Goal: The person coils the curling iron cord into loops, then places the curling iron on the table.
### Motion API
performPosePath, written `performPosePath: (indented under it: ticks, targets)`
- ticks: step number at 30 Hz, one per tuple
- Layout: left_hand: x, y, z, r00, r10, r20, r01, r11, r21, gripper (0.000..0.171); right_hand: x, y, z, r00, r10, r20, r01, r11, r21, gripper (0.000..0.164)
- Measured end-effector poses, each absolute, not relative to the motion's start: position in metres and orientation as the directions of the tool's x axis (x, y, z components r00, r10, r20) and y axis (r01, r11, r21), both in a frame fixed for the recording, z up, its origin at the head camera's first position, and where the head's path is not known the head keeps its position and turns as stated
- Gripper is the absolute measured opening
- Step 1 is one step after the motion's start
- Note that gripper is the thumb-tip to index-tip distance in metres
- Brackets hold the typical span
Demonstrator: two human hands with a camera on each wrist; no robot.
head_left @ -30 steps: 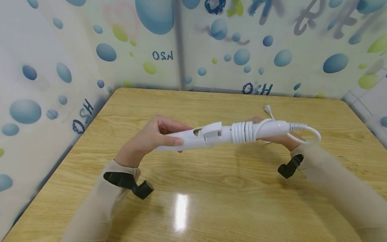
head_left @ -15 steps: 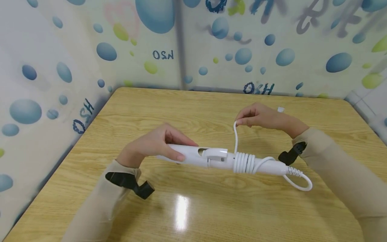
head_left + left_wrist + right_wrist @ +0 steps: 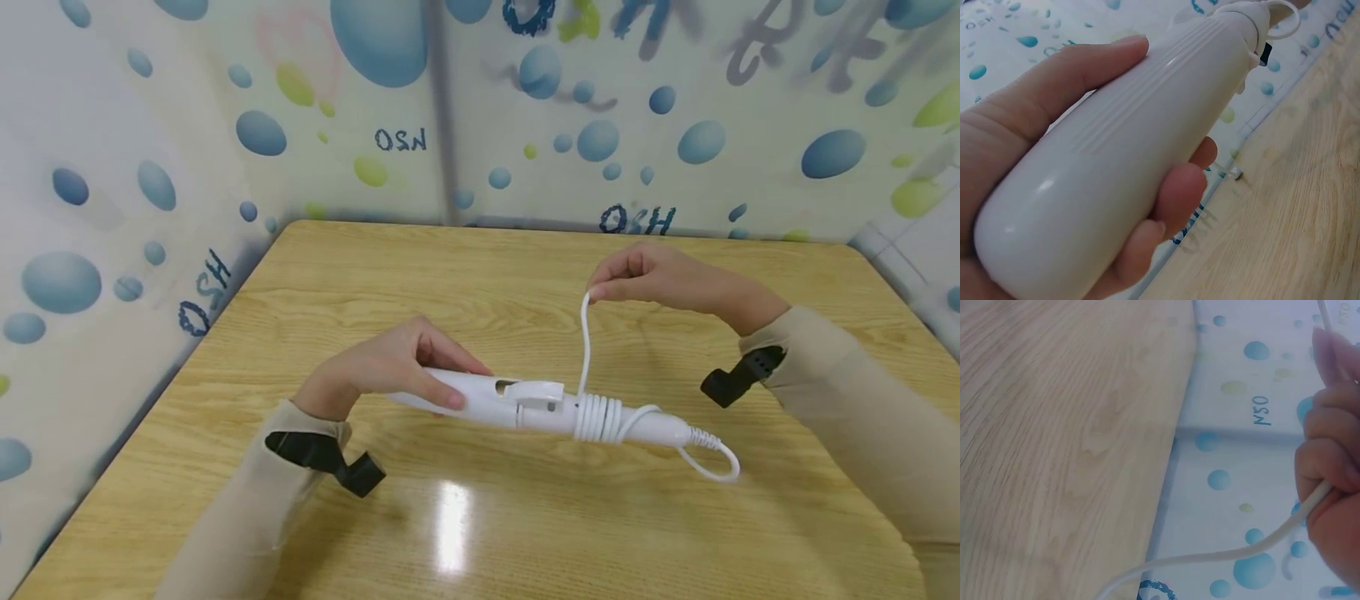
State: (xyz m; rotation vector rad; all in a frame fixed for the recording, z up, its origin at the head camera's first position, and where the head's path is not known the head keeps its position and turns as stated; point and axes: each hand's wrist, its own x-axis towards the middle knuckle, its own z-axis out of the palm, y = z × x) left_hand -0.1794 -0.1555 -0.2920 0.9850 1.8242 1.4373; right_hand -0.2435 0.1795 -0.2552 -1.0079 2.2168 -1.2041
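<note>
A white hair styling iron (image 3: 551,408) is held slantwise over the table. My left hand (image 3: 408,367) grips its thick left part, thumb on the near side; in the left wrist view the fingers curl round the smooth, ridged body (image 3: 1104,162). Its white cord (image 3: 585,350) is wound in several tight turns round the right part, with a loop hanging at the right end. Behind and above the iron, my right hand (image 3: 656,275) pinches the cord between thumb and fingers. In the right wrist view, the cord (image 3: 1235,553) runs through the curled fingers and trails out below.
The wooden table (image 3: 450,267) lies under both hands, bordered by a bubble-patterned wall covering (image 3: 487,125) at the back and left. Black wrist cameras (image 3: 363,475) stick out from both sleeves. A small pale plug (image 3: 1235,174) shows in the left wrist view.
My right hand came out from behind the iron and moved up and back, drawing a length of cord upward from the coils. The iron has come down lower in the head view, still in my left hand.
</note>
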Motion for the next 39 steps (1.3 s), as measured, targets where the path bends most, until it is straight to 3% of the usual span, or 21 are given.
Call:
performPosePath:
  ticks: [10,16,25,34,39]
  targets:
    - [-0.181,-0.151,-0.292,-0.590,0.797,-0.132,0.132,0.256,0.958,0.033,-0.234,0.173,-0.240,-0.664,-0.746,0.054,-0.489,0.378,-0.786,0.018]
    - [-0.181,-0.147,-0.290,-0.647,0.742,-0.176,0.111,0.320,0.941,0.032,-0.228,0.164,-0.231,-0.609,-0.785,0.109,-0.575,0.344,-0.742,0.016]
    - [-0.183,-0.148,-0.296,-0.835,0.528,-0.152,0.076,0.385,0.920,0.038,-0.211,0.166,-0.213,-0.574,-0.813,0.095,-0.605,0.343,-0.718,0.014]
    - [-0.184,-0.143,-0.296,-0.922,0.377,-0.088,0.053,0.348,0.936,0.039,-0.194,0.170,-0.204,-0.602,-0.798,-0.029,-0.566,0.452,-0.689,0.020]
    - [-0.185,-0.143,-0.294,-0.957,0.287,-0.029,0.058,0.287,0.956,0.040,-0.180,0.175,-0.206,-0.533,-0.846,-0.003,-0.591,0.375,-0.714,0.030]
